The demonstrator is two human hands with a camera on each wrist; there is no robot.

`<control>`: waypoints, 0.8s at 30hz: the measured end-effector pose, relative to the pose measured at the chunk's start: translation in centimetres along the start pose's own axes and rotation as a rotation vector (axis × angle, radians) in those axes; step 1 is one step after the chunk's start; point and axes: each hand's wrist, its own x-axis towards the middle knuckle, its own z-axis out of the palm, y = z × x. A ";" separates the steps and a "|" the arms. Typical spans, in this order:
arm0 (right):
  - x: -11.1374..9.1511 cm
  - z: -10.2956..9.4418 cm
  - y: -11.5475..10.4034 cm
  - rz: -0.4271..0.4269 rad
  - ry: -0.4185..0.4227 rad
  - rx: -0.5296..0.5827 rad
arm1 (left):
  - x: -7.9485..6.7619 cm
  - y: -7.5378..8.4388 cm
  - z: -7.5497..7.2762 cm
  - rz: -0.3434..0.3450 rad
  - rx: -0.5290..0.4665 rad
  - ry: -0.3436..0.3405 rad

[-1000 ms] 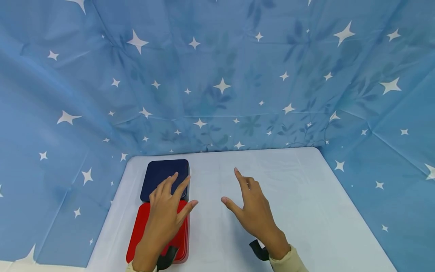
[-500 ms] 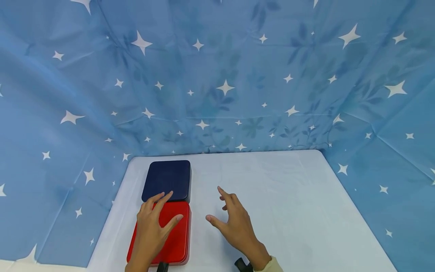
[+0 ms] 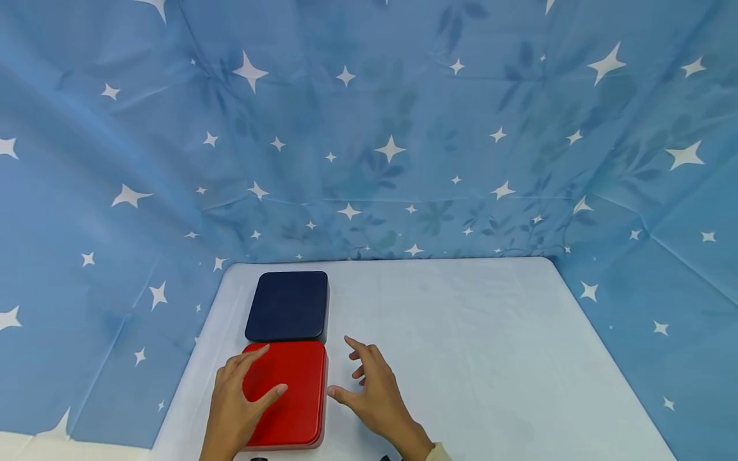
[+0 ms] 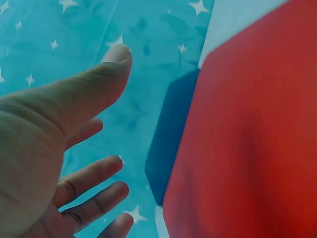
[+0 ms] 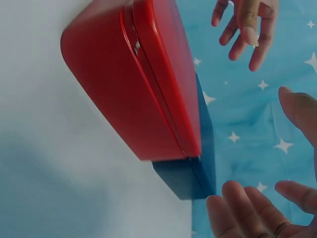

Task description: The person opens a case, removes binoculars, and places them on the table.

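Observation:
A red lidded tin box sits at the table's left front, its lid seam showing in the right wrist view. Directly behind it is a dark navy tin box of similar shape. My left hand hovers over the red box's left side, thumb and fingers spread with nothing between them. My right hand is just off the red box's right edge, its thumb tip near that edge and its fingers loosely bent. It holds nothing. In the left wrist view the red lid fills the right side, beside the spread left hand.
Both boxes stand on a table with a white cover. Blue star-patterned cloth rises behind the table and along its left and right sides.
Both hands have come back toward the near edge and moved left, from near the navy box to either side of the red box. The boxes have stayed in place.

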 end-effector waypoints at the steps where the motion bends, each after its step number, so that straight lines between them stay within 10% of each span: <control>1: 0.0 0.3 0.1 0.002 -0.006 0.012 | -0.1 -0.3 -0.1 -0.017 0.002 -0.012; 24: -0.1 4.6 0.7 0.105 -0.173 0.188 | -0.8 -6.5 -0.4 -0.212 -0.010 -0.154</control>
